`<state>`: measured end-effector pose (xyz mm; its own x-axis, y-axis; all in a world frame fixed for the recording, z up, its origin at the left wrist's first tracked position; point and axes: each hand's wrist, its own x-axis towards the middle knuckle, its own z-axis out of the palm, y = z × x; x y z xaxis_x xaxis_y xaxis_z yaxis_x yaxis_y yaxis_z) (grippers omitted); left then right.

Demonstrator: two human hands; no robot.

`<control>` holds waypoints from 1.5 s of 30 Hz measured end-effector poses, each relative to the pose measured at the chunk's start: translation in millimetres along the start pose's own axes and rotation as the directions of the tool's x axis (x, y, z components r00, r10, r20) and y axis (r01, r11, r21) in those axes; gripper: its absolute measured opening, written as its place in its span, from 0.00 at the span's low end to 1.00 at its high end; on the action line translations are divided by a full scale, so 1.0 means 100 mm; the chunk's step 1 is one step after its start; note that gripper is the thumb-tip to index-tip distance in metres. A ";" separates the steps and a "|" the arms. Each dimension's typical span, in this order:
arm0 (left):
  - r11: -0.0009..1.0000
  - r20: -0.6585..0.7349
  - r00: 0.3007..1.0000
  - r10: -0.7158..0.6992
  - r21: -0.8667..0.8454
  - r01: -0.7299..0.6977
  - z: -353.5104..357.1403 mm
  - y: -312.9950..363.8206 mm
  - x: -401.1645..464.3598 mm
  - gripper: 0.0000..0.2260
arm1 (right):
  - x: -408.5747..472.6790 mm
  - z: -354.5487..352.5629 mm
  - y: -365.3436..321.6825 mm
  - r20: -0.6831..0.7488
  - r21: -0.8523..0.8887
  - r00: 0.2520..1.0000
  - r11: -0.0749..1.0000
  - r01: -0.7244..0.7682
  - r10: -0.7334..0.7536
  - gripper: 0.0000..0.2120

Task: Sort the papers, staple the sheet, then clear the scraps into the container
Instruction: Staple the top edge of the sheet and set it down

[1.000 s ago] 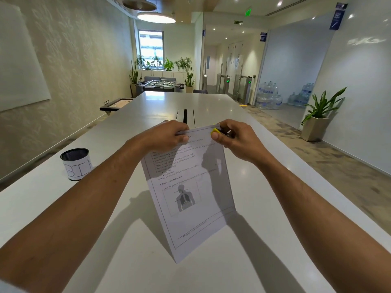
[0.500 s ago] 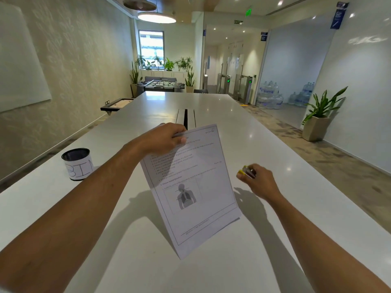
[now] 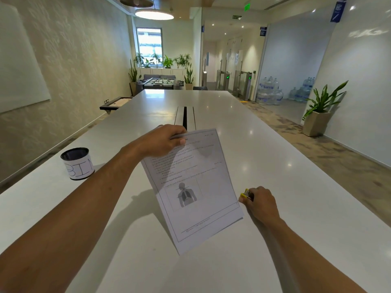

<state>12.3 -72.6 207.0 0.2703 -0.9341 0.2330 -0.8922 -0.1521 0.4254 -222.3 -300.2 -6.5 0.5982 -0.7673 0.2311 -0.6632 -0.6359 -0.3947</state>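
Head view shows, nearest the person, the right hand point(image 3: 261, 203) low on the white bench point(image 3: 296, 166), fingers curled round a small yellow stapler point(image 3: 246, 195) just beside the sheet's lower right edge. The sheet point(image 3: 196, 191), a printed worksheet with a torso diagram, stands tilted with its bottom corner at or just above the bench, and the left hand point(image 3: 163, 141) pinches its top edge between thumb and fingers. Whether a staple already sits in the paper is too small to tell, so the stapling step may be done or just ending; sorting looks finished, since only this one sheet shows. No scraps are visible on the bench, so the clearing step cannot be judged. Further left, well apart from the sheet, stands the container point(image 3: 77, 163), a dark cup wrapped in paper lettered BIN, near the bench's left edge. Beyond the hands the bench runs long and bare past a cable slot point(image 3: 185, 116), leaving wide room to move.
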 end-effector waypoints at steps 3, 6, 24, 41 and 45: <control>1.000 0.003 1.000 0.019 -0.022 -0.019 0.03 0.00 -0.02 0.05 | 0.00 0.00 0.00 0.016 -0.053 1.000 0.999 0.002 -0.001 0.20; 0.999 -0.001 0.999 0.033 -0.037 -0.033 0.03 0.00 -0.04 0.05 | -0.01 0.01 0.00 0.025 -0.044 1.000 0.999 -0.014 0.015 0.21; 0.941 -0.244 0.940 0.240 -0.179 -0.287 -0.09 0.24 -0.12 0.07 | 0.08 -0.54 -0.90 -0.049 0.670 0.998 0.740 0.059 -0.034 0.27; 0.427 -0.224 0.922 0.316 -0.834 -0.349 -0.02 0.39 -0.21 0.03 | 0.25 -0.93 -1.43 0.241 0.970 0.782 0.109 -0.219 -0.575 0.36; 0.443 -0.276 0.956 0.100 -0.848 -0.291 0.08 0.34 -0.31 0.13 | 0.22 -0.95 -1.31 0.157 0.988 0.911 0.066 -0.142 -0.380 0.28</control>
<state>-29.4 -51.3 207.0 0.2691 -0.8193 0.5064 -0.1674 0.4780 0.8623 -165.1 -242.1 134.8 0.8680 -0.4446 0.2214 0.3153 0.1489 -0.9372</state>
